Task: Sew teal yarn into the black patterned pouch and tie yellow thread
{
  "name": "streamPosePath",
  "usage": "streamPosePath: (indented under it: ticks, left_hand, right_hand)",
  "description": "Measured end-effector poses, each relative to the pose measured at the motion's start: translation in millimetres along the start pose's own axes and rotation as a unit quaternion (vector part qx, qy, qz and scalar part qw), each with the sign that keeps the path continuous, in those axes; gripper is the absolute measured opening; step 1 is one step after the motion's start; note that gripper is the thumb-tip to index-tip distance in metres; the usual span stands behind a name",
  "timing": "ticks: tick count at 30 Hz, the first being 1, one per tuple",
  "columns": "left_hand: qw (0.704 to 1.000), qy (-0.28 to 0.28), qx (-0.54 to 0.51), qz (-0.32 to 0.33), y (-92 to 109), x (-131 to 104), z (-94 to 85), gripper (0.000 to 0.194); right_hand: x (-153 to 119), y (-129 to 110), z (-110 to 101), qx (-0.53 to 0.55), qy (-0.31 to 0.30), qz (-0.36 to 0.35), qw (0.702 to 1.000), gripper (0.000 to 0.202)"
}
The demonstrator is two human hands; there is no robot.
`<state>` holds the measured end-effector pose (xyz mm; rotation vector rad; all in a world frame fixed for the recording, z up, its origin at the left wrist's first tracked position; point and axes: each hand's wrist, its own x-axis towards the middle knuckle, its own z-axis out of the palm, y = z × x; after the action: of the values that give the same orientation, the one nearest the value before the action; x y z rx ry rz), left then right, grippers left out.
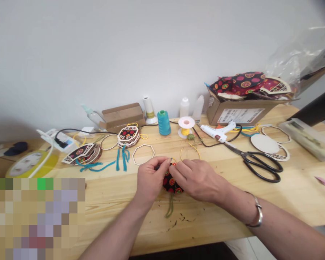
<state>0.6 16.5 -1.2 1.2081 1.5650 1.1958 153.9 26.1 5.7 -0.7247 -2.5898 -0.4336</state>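
Note:
Between my two hands is a small black fabric piece (172,182) with red and orange round flowers. My left hand (152,177) pinches its upper left edge, fingers closed. My right hand (196,177) is closed on its upper right side, and the fingertips of both hands nearly meet at the top. A bit of cord shows there, but the fingers hide most of it. From the lower edge hangs a green cord loop (170,207). Just beyond my hands lie a thin yellow cord (196,144) and a wooden octagon frame (133,154).
Large black-handled scissors (262,166) and a white glue gun (218,132) lie at right. Behind stand a teal thread cone (164,123), a white spool (186,123) and a cardboard box (238,110) of patterned fabric. Stacked ornaments (128,136) with teal cords sit left; dark scraps (182,217) lie near.

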Motion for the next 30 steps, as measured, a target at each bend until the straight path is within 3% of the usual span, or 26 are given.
streamPosePath:
  ticks: [5, 8, 12, 16, 21, 26, 30]
  left_hand:
    - [0.996, -0.094, -0.003, -0.002, -3.4, -1.2, -1.5, 0.015]
    - [0.988, -0.150, -0.021, 0.008, -4.0, -2.7, -1.5, 0.014]
    - [0.981, -0.182, -0.065, -0.012, -4.8, -4.5, -1.6, 0.012]
    - [0.975, -0.174, -0.134, -0.021, -8.6, -4.0, -3.0, 0.009]
    - [0.971, -0.118, -0.205, -0.035, -12.6, 0.8, -3.4, 0.011]
    - [0.981, -0.036, -0.192, -0.014, -9.7, 3.8, -2.1, 0.011]
    - [0.991, 0.006, -0.137, -0.001, -7.5, 2.4, -2.5, 0.012]
  right_hand:
    - [0.3, 10.3, -2.4, 0.028, 0.015, 0.023, 0.999, 0.022]
    - [-0.3, 20.3, -0.7, 0.105, 0.032, 0.070, 0.991, 0.023]
    - [0.0, 32.7, 7.2, 0.306, 0.045, 0.163, 0.937, 0.021]
    - [3.7, 35.8, 15.7, 0.471, 0.052, 0.229, 0.850, 0.019]
    - [7.2, 26.7, 19.7, 0.557, -0.054, 0.316, 0.766, 0.023]
    - [7.0, 17.6, 17.8, 0.595, -0.111, 0.338, 0.721, 0.029]
    - [7.5, 11.4, 12.1, 0.613, -0.110, 0.322, 0.713, 0.030]
